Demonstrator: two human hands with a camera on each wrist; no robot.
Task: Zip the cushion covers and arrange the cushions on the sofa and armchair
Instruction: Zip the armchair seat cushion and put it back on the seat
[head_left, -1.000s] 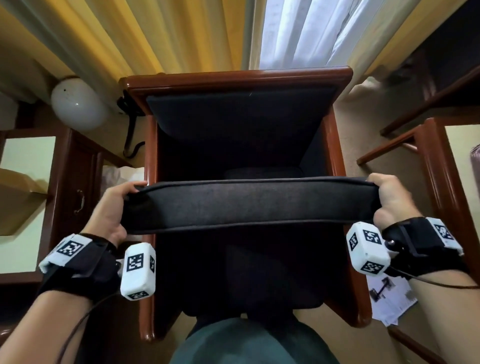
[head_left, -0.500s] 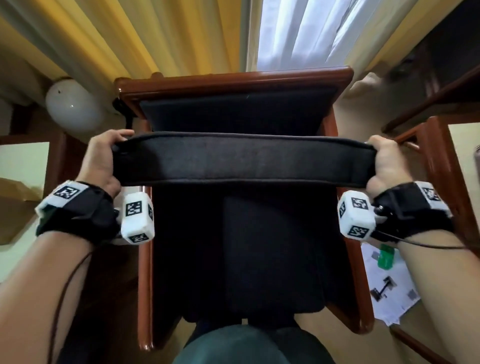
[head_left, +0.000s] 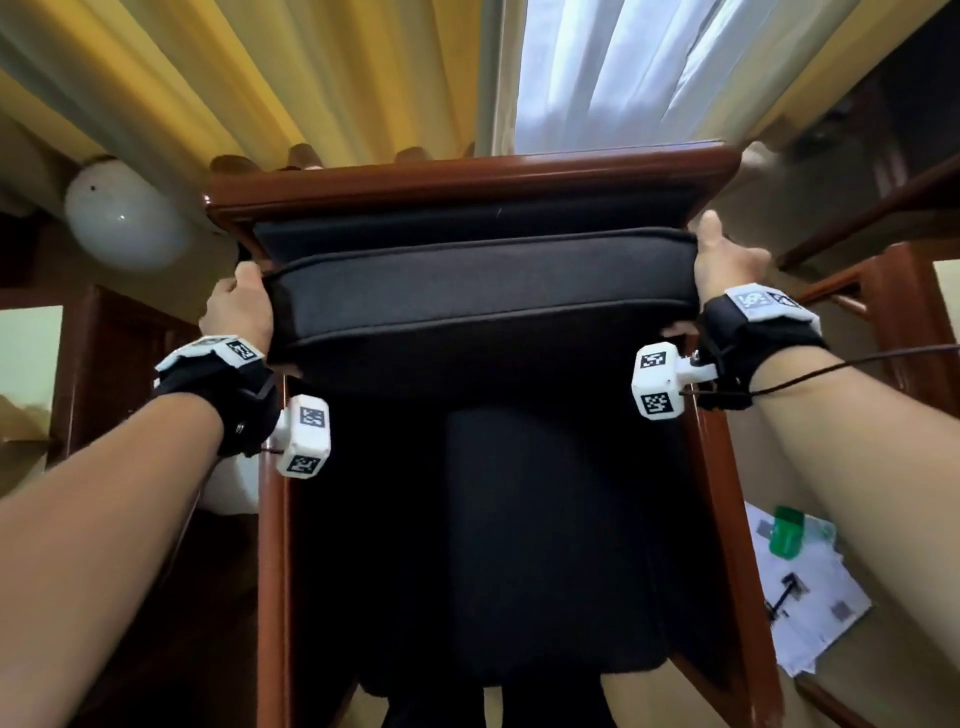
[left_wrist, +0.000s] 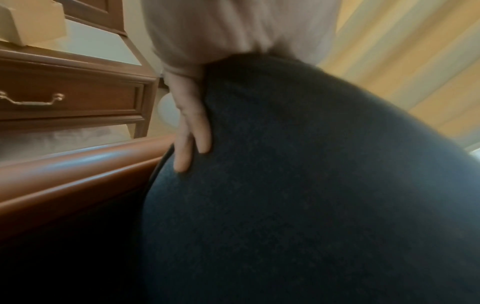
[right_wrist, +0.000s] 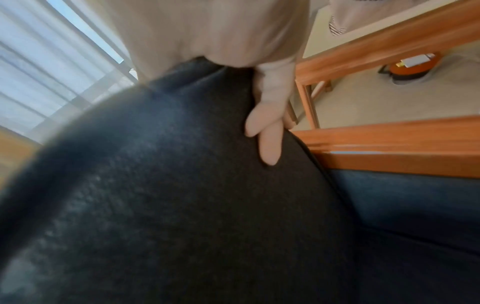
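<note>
A dark grey cushion (head_left: 483, 291) is held edge-up inside the wooden armchair (head_left: 467, 179), close to its padded backrest (head_left: 467, 223). My left hand (head_left: 239, 306) grips the cushion's left end, thumb on top, and the left wrist view shows its fingers (left_wrist: 192, 131) pressed into the cushion (left_wrist: 298, 185) face. My right hand (head_left: 724, 260) grips the right end, and its fingers (right_wrist: 265, 131) are wrapped onto the cushion (right_wrist: 182, 185) in the right wrist view. The dark seat (head_left: 493, 519) lies below.
Yellow and white curtains (head_left: 363, 78) hang behind the chair. A white globe lamp (head_left: 122, 221) and a wooden drawer unit (left_wrist: 72, 98) stand to the left. Papers with a green object (head_left: 787, 540) lie on the floor at the right, beside a wooden table (head_left: 893, 291).
Both hands have carried the cushion up and away from me, from over the seat's front to just before the backrest. The grip at both ends is unchanged.
</note>
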